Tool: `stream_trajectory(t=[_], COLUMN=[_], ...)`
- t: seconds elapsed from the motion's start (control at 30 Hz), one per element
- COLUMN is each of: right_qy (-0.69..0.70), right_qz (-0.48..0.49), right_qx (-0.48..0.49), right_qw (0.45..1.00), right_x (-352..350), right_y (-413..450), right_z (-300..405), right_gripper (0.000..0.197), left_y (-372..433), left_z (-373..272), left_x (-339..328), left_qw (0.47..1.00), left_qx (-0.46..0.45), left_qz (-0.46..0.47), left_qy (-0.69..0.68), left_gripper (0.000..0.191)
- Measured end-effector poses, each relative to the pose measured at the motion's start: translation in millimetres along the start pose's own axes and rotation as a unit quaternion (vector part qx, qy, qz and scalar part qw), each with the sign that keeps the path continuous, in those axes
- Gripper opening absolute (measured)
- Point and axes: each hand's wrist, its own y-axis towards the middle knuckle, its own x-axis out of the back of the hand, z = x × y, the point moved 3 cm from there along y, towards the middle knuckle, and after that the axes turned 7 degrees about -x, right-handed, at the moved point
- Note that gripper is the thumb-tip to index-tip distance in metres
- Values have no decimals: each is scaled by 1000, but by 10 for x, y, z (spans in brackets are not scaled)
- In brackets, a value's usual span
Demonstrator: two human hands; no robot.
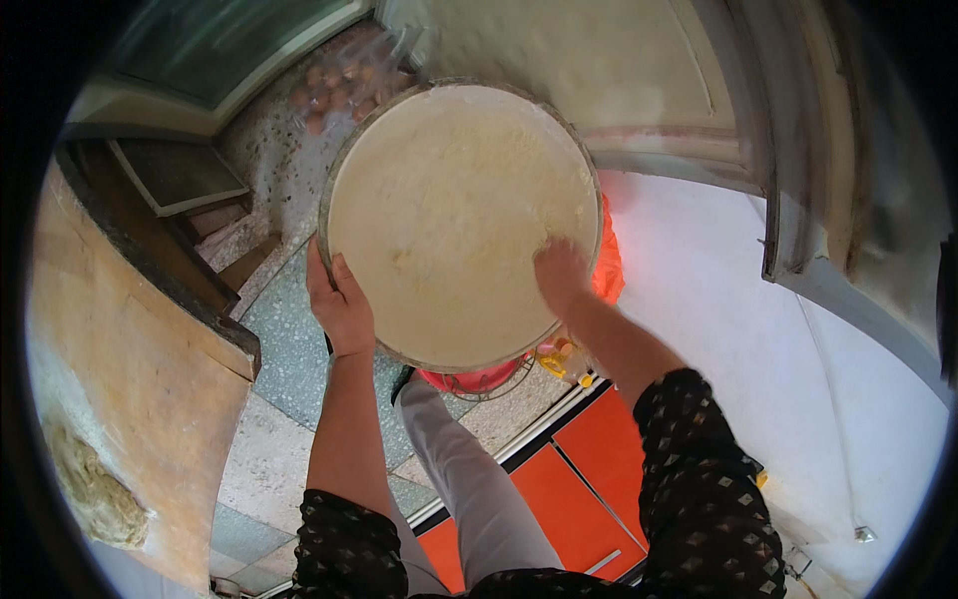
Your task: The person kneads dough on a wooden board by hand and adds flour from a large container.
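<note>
A large round tray or board with a dark rim fills the middle of the view. Its pale face is dusted with yellowish, flour-like powder. My left hand grips its left rim, thumb on the upper side and fingers reaching round the edge. On the right part of the face rests my right hand, slightly blurred; its fingertips are hidden, so I cannot tell whether it holds anything. Below the tray, part of a red basin shows inside a wire stand.
A wooden worktop at left bears a lump of dough. Round brown items in a clear bag lie on the floor beyond. Plastic bottles stand by orange cabinet doors. An orange-red plastic bag hangs behind the tray's right edge.
</note>
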Motion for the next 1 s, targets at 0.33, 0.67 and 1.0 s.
stream_trajectory(t=[0.33,0.67,1.0], right_qy=[374,-164,-82], right_qz=[67,-202,4], right_qx=[87,66,37], right_qw=[921,963,996], right_x=[-402,779,323], right_y=[-283,620,245], right_z=[744,-411,-124], right_gripper=[35,23,16], left_y=[-27,-36,-28], left_z=[16,25,76], left_x=[10,10,1], left_qw=[997,991,993], left_qx=[47,86,50], left_qz=[10,2,-6], left_qy=[-64,-105,-103], left_gripper=[42,41,37])
